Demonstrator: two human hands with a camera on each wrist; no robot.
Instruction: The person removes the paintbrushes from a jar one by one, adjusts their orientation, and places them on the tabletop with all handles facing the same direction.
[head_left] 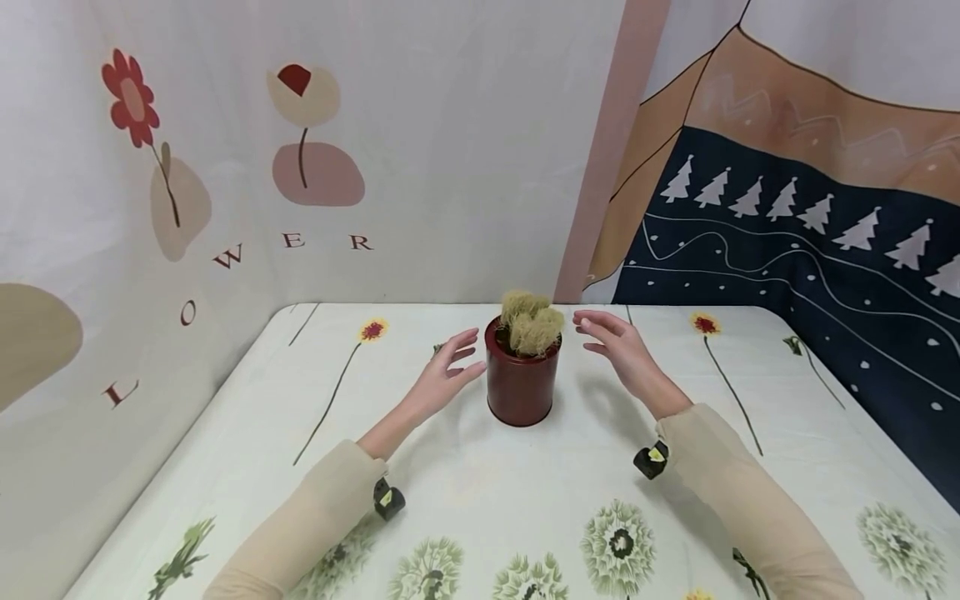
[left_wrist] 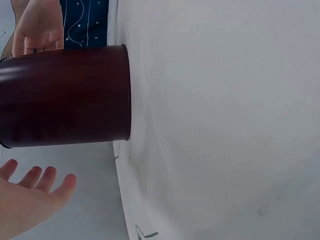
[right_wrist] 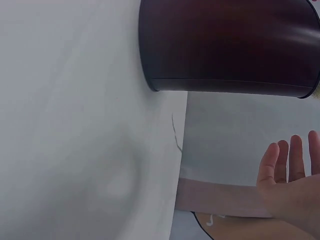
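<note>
A dark red cylindrical can [head_left: 521, 390] stands upright on the table, with a tuft of yellow-green fibrous, moss-like material [head_left: 534, 323] rising out of its top. Just left of the can is my left hand [head_left: 444, 377], fingers relaxed and slightly bent, palm facing it. My right hand [head_left: 618, 352] hovers on the other side, its palm also turned inward. In the left wrist view a gap shows between the left fingers and the can's wall [left_wrist: 65, 97]. The right wrist view likewise shows the right hand [right_wrist: 295, 185] apart from the can. Neither hand holds anything.
A white cloth printed with flowers covers the table [head_left: 480, 483]. Behind it hangs a pale curtain [head_left: 465, 167] with flower prints and letters, and at the right a dark blue cloth [head_left: 750, 242] with white trees. Each wrist carries a small black camera [head_left: 651, 460].
</note>
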